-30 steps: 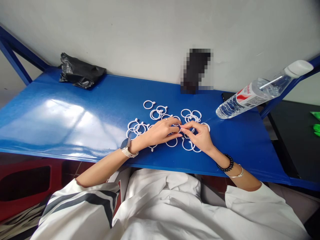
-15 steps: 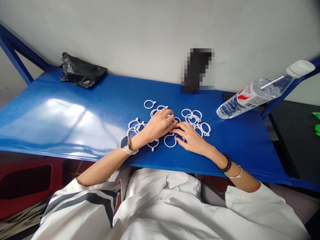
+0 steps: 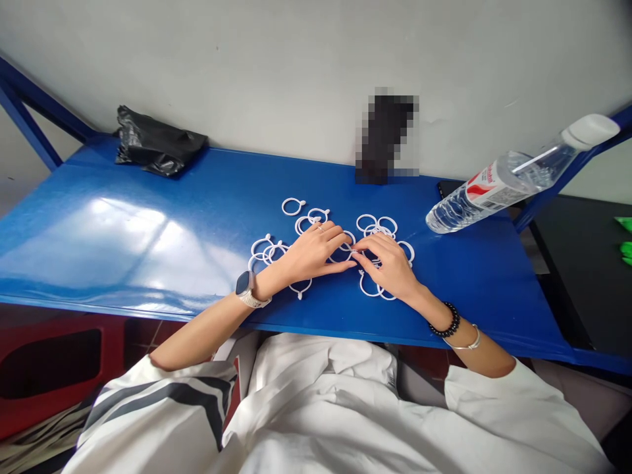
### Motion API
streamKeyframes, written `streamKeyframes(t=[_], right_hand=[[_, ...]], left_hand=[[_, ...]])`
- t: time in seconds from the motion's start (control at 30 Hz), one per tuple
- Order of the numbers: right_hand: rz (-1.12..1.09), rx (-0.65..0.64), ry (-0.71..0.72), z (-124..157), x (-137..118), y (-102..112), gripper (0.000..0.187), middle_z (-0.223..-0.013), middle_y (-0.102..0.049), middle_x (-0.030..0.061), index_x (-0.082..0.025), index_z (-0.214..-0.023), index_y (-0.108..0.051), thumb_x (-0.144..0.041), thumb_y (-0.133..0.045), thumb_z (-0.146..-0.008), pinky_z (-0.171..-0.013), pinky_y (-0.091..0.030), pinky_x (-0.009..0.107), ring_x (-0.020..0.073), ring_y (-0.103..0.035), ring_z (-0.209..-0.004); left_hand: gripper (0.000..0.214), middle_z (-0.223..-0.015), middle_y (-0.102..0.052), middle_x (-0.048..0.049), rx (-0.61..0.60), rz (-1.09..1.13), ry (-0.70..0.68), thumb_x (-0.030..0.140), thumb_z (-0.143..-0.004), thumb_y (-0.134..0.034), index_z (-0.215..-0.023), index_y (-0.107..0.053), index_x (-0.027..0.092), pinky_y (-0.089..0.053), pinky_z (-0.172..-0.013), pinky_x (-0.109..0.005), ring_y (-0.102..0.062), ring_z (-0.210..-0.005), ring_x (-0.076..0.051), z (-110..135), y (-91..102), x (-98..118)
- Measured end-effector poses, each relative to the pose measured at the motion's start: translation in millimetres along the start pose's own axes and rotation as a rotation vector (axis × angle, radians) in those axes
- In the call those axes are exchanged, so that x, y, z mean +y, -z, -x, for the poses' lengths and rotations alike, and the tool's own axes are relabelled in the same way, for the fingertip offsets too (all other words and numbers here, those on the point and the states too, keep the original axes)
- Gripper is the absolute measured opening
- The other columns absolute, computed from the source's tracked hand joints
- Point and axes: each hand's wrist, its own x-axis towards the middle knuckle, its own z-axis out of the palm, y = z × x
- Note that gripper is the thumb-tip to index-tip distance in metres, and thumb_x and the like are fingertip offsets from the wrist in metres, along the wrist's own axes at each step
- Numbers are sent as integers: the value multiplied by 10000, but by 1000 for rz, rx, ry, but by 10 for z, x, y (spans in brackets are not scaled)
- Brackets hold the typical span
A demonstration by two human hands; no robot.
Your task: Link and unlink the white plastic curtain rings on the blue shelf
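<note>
Between my hands is a white plastic ring [image 3: 349,238] with a small eyelet. My right hand [image 3: 390,264] pinches it at the eyelet with thumb and fingertips. My left hand [image 3: 313,255] holds the ring's left side, fingers curled over it and thumb stretched out below. Just under my right hand lie more white rings [image 3: 366,289], partly covered by the palm. A cluster of overlapping rings [image 3: 367,222] sits beyond my right hand. Further rings [image 3: 261,243] lie left of and under my left wrist, and a single ring [image 3: 293,207] rests farther back.
The blue table [image 3: 207,197] meets a grey wall [image 3: 276,79]. A black plastic bag [image 3: 158,145] lies at the back left. At the right stands a water bottle [image 3: 486,187], with a dark flat object behind it. A blurred black item [image 3: 382,141] leans against the wall.
My right hand has shifted slightly right and its fingers now pinch the ring's eyelet. The ring in front of it has moved right, partly under the palm. My left thumb has stretched out.
</note>
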Motion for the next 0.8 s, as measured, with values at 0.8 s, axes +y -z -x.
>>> streamKeyframes(t=[0.8], right_hand=[[-203, 65, -112, -12, -49, 39, 143, -793, -681, 21, -229, -852, -575, -270, -557, -988, -736, -515, 333, 194, -648, -780]], left_hand=[[320, -912, -660, -64, 157, 137, -33, 479, -978, -554, -1033, -540, 164, -503, -717, -284, -622, -815, -175, 8, 10, 34]])
